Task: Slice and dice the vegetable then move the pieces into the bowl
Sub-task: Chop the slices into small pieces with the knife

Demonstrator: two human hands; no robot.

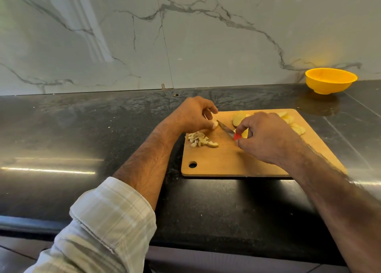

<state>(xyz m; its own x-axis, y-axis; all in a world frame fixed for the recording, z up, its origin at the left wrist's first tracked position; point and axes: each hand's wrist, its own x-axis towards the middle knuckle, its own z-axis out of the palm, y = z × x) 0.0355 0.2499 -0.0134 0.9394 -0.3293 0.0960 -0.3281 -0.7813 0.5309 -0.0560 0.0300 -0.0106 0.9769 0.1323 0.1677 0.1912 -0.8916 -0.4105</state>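
On the wooden cutting board (pixel 247 161), my left hand (pixel 191 113) pinches a small pale vegetable piece (pixel 215 125) at the board's far left edge. My right hand (pixel 266 136) grips a knife by its red handle (pixel 237 136), and the blade (pixel 225 127) points at that piece. A heap of diced pieces (pixel 199 139) lies just below my left hand. Pale round slices (pixel 239 118) lie along the board's far side, partly hidden by my right hand, with more slices (pixel 296 128) to its right. The yellow bowl (pixel 331 82) stands at the back right, apart from the board.
The board rests on a dark glossy countertop (pixel 82 138) against a white marble wall (pixel 144 35). The counter's front edge runs below my arms. A hanging hole (pixel 192 165) marks the board's near left corner.
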